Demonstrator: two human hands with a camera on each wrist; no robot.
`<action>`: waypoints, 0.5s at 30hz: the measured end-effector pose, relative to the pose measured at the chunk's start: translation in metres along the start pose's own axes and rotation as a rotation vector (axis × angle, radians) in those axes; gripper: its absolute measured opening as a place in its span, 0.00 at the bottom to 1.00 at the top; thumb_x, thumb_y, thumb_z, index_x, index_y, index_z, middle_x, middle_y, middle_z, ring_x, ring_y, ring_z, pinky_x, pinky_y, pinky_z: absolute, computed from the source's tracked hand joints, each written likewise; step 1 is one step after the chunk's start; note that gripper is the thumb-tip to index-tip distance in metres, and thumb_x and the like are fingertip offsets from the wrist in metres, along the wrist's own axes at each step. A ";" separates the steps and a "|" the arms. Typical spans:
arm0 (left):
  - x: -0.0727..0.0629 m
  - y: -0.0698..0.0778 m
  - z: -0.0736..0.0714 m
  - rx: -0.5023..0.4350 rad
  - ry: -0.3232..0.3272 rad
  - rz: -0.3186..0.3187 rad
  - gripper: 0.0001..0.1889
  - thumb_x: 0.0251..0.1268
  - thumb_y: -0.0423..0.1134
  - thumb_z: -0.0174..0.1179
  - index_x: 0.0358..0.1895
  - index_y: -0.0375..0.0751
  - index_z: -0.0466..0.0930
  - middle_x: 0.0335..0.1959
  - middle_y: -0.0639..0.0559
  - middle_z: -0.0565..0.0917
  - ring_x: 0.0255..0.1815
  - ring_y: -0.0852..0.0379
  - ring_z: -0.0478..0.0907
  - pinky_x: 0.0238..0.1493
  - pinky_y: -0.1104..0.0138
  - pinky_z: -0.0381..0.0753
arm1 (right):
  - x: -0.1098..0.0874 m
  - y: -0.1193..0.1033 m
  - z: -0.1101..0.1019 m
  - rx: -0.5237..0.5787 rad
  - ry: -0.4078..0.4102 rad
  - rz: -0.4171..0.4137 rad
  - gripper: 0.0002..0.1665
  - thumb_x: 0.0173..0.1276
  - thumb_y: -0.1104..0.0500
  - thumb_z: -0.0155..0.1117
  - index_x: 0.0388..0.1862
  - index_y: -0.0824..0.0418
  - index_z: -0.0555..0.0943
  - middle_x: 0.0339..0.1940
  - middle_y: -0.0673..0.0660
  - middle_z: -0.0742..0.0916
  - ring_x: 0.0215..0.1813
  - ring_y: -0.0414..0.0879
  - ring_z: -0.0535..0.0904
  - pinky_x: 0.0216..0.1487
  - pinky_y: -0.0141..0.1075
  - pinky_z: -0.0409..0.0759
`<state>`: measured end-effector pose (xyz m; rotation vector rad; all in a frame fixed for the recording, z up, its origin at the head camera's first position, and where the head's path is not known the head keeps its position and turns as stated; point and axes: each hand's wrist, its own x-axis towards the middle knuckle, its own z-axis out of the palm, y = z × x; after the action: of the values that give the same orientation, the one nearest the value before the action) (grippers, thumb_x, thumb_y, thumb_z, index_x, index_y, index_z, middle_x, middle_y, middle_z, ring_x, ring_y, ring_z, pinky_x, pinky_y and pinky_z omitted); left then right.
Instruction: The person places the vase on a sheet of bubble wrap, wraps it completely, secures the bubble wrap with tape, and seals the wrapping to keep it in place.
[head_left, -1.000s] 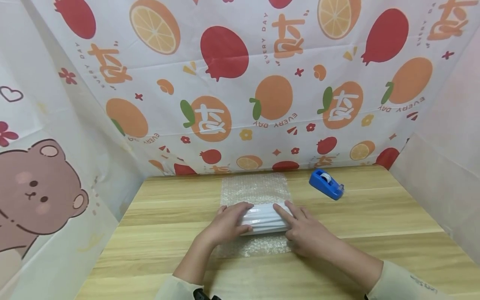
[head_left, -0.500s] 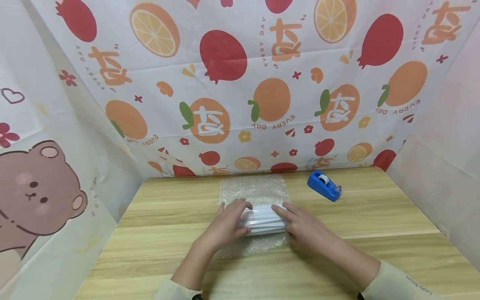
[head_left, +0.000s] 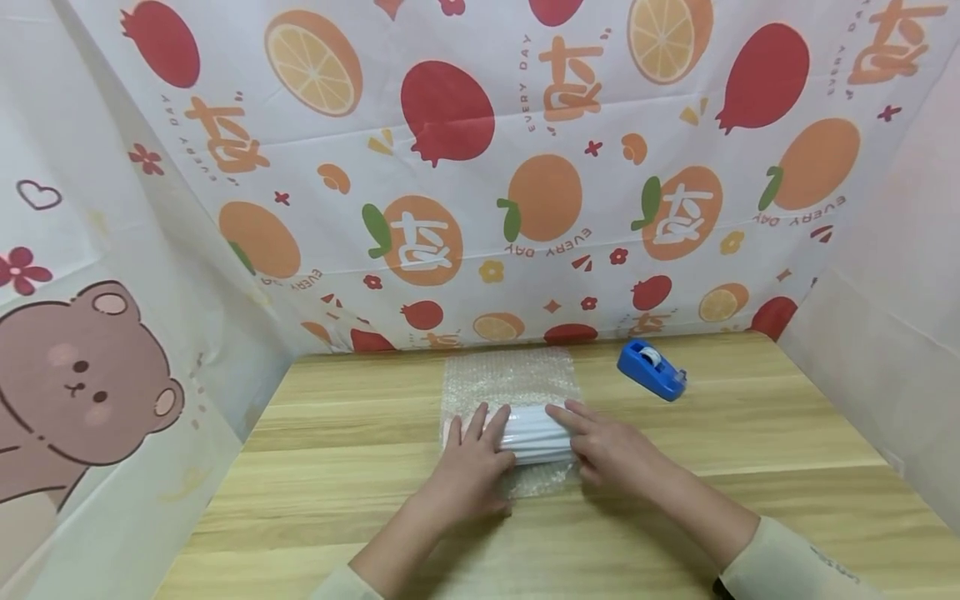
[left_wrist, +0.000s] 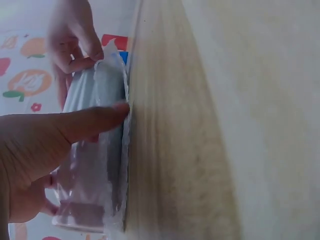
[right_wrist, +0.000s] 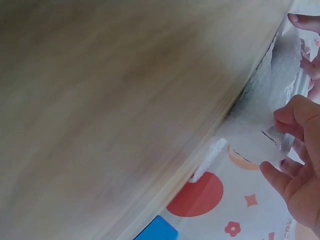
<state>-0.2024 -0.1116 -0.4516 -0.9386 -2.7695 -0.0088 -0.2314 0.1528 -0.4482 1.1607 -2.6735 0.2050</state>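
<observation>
A white, ridged, glossy bundle (head_left: 536, 435) lies across a sheet of bubble wrap (head_left: 510, 375) on the wooden table. My left hand (head_left: 468, 475) has its fingers spread over the bundle's left end. Its straight thumb (left_wrist: 100, 120) reaches the near edge of the wrap in the left wrist view. At the right end, my right hand (head_left: 611, 454) lays its index and middle fingers on the bundle. The right wrist view shows its bent thumb (right_wrist: 290, 117) pinching the wrap near that end. Along the near side, the wrap rises beside the bundle in the left wrist view.
A blue tape dispenser (head_left: 651, 369) with a clear roll stands at the back right of the wooden table (head_left: 712, 450). A fruit-patterned cloth (head_left: 480, 208) hangs behind the table, and a bear-patterned cloth (head_left: 82, 375) hangs at the left.
My left hand has shifted nearer to me; its thumb has left the bundle's near side for the wrap's near edge, with its fingers spread on top. My right hand has barely moved.
</observation>
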 end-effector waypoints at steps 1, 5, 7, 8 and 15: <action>0.001 0.000 0.000 0.015 0.008 0.003 0.17 0.44 0.56 0.74 0.34 0.53 0.82 0.76 0.38 0.60 0.74 0.28 0.57 0.61 0.30 0.62 | 0.000 0.000 0.000 0.002 -0.001 -0.003 0.04 0.58 0.58 0.69 0.26 0.50 0.82 0.76 0.47 0.69 0.76 0.52 0.64 0.57 0.41 0.81; 0.006 -0.002 -0.006 0.017 0.031 0.007 0.05 0.53 0.44 0.68 0.26 0.50 0.84 0.72 0.38 0.67 0.71 0.29 0.63 0.57 0.31 0.68 | 0.000 0.000 -0.002 -0.028 -0.036 -0.018 0.04 0.59 0.53 0.68 0.31 0.50 0.83 0.78 0.48 0.66 0.77 0.53 0.61 0.56 0.42 0.81; 0.009 -0.003 -0.010 -0.009 0.029 0.003 0.05 0.54 0.42 0.68 0.24 0.49 0.84 0.71 0.39 0.70 0.69 0.30 0.66 0.56 0.33 0.71 | 0.000 -0.001 -0.002 -0.050 -0.074 -0.026 0.12 0.60 0.46 0.68 0.37 0.51 0.84 0.79 0.50 0.63 0.78 0.55 0.59 0.56 0.44 0.81; 0.010 -0.004 -0.012 -0.024 0.028 0.000 0.06 0.55 0.41 0.67 0.22 0.48 0.83 0.70 0.39 0.71 0.69 0.30 0.67 0.56 0.33 0.72 | -0.001 -0.002 -0.003 -0.065 -0.096 -0.030 0.17 0.60 0.42 0.68 0.41 0.51 0.84 0.80 0.50 0.61 0.79 0.57 0.57 0.58 0.46 0.80; 0.013 -0.010 -0.018 -0.173 0.011 -0.043 0.07 0.49 0.37 0.68 0.20 0.48 0.80 0.69 0.41 0.73 0.69 0.33 0.69 0.57 0.33 0.71 | -0.002 -0.005 -0.001 -0.166 -0.132 -0.072 0.27 0.55 0.41 0.75 0.50 0.52 0.83 0.81 0.55 0.58 0.79 0.62 0.54 0.62 0.50 0.77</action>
<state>-0.2149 -0.1131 -0.4306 -0.9154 -2.8129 -0.2633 -0.2263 0.1508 -0.4477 1.2553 -2.6928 -0.1074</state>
